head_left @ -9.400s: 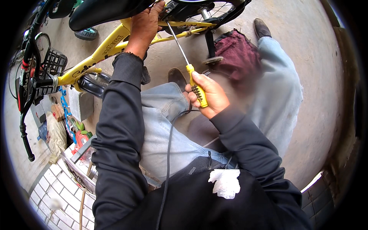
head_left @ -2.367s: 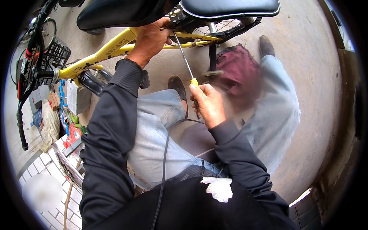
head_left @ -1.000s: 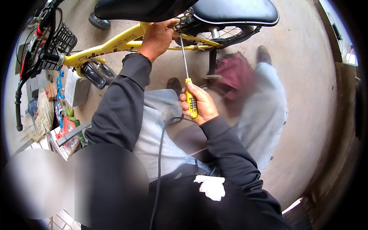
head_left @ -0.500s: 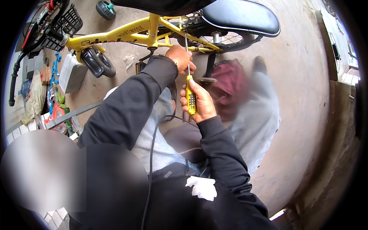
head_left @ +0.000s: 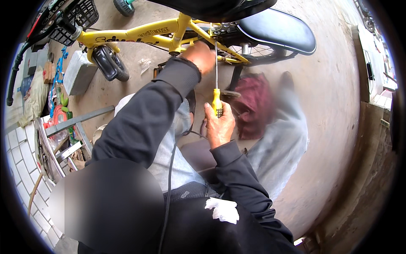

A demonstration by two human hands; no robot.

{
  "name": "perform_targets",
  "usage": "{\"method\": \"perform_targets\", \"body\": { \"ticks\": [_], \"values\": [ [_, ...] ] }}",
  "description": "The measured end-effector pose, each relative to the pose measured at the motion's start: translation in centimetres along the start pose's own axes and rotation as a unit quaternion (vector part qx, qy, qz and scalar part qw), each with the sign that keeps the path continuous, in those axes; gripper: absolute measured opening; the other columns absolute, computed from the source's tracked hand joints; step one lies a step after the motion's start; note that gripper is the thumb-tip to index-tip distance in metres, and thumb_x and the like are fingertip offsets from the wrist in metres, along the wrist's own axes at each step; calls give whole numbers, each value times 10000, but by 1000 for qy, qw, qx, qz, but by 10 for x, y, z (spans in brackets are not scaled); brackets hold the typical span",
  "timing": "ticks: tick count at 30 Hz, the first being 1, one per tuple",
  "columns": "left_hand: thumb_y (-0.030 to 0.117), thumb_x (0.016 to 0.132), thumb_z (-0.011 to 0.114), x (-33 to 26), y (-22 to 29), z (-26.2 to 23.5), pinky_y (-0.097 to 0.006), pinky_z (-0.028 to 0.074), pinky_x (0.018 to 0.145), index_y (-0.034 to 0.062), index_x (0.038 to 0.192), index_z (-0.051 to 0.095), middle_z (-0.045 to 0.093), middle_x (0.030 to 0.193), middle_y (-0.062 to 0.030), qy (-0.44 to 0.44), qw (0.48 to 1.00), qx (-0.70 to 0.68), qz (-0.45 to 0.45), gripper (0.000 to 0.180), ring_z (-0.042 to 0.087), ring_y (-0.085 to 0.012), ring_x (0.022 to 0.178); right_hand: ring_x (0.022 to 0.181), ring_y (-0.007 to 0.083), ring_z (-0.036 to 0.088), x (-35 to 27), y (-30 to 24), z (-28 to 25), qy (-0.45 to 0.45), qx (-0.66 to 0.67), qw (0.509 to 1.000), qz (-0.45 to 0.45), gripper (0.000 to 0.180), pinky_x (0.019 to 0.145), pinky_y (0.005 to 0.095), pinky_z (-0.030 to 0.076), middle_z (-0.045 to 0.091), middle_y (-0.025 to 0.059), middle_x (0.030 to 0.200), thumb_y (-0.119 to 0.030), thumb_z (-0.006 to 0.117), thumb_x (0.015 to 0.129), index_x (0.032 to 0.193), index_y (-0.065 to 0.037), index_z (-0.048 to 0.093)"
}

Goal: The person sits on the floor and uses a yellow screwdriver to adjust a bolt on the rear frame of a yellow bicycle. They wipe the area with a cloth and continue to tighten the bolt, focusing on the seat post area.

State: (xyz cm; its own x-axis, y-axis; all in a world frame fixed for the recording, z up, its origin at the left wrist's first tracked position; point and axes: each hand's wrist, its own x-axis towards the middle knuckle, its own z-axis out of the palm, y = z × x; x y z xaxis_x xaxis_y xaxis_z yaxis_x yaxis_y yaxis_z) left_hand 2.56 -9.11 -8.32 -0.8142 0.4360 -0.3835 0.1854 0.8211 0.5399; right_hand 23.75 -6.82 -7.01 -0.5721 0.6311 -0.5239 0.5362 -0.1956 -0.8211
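Observation:
My right hand (head_left: 220, 126) is closed round the yellow-and-black handle of a screwdriver (head_left: 217, 101). Its long metal shaft points up toward the rear part of a yellow bicycle frame (head_left: 139, 34), and the tip reaches a metal bracket with holes (head_left: 220, 28) under the saddle (head_left: 211, 6). Left of the shaft, my left hand (head_left: 199, 57) is beside the frame tubes. Motion smears its fingers, so what they do or hold cannot be made out. A black rear mudguard (head_left: 277, 30) covers the wheel to the right of the bracket.
A maroon cloth (head_left: 253, 106) lies by my right leg, near the pedal (head_left: 230, 94). At the left are a pale block (head_left: 80, 73), a grey metal frame (head_left: 84, 122) and assorted clutter. The bicycle's front wheel (head_left: 111, 63) stands on the concrete floor, and a low wall runs along the right.
My left hand has shifted up and away from the screwdriver shaft, which it was touching before. My right hand has turned on the handle, showing more of its back. The view has shifted slightly.

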Motion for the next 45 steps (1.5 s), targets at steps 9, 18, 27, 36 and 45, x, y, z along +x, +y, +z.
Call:
{"method": "perform_targets", "body": {
  "ticks": [9, 18, 27, 36, 45],
  "values": [
    [332, 845, 594, -7, 13, -105, -393, 489, 844, 64, 1066, 660, 669, 1025, -190, 380, 923, 24, -60, 354, 647, -342, 947, 673, 144, 549, 2, -3, -3, 12, -20, 1000, -18, 332, 657, 312, 475, 624, 114, 770, -217, 729, 819, 1037, 0, 603],
    [216, 873, 458, 39, -8, -68, -456, 484, 866, 60, 1056, 643, 652, 1042, -204, 322, 934, 85, 127, 304, 600, -378, 1011, 659, 81, 469, 5, -2, -4, -29, 41, 999, -17, 281, 614, 266, 434, 553, 11, 731, -192, 722, 827, 996, -2, 602],
    [222, 848, 465, 44, -17, -64, -425, 490, 862, 95, 1063, 653, 660, 1060, -165, 327, 911, 156, 196, 313, 620, -330, 996, 504, 47, 437, 3, -10, -7, -130, 185, 970, 89, 188, 448, 206, 352, 508, -26, 667, -179, 684, 866, 954, -59, 570],
    [220, 850, 452, 24, 8, -72, -446, 492, 847, 76, 1042, 657, 665, 1005, -195, 288, 948, 67, 117, 315, 624, -351, 970, 470, 69, 439, 5, -15, -14, -214, 292, 918, 161, 184, 389, 203, 288, 505, -4, 675, -210, 655, 889, 922, -87, 522],
    [207, 825, 472, 33, -1, -68, -460, 503, 810, 63, 959, 673, 673, 935, -201, 303, 938, 104, 135, 281, 633, -370, 922, 626, 99, 520, 15, -4, -5, 56, -40, 995, -74, 315, 584, 278, 452, 587, 48, 694, -253, 731, 827, 898, 22, 593]
  ]
}}
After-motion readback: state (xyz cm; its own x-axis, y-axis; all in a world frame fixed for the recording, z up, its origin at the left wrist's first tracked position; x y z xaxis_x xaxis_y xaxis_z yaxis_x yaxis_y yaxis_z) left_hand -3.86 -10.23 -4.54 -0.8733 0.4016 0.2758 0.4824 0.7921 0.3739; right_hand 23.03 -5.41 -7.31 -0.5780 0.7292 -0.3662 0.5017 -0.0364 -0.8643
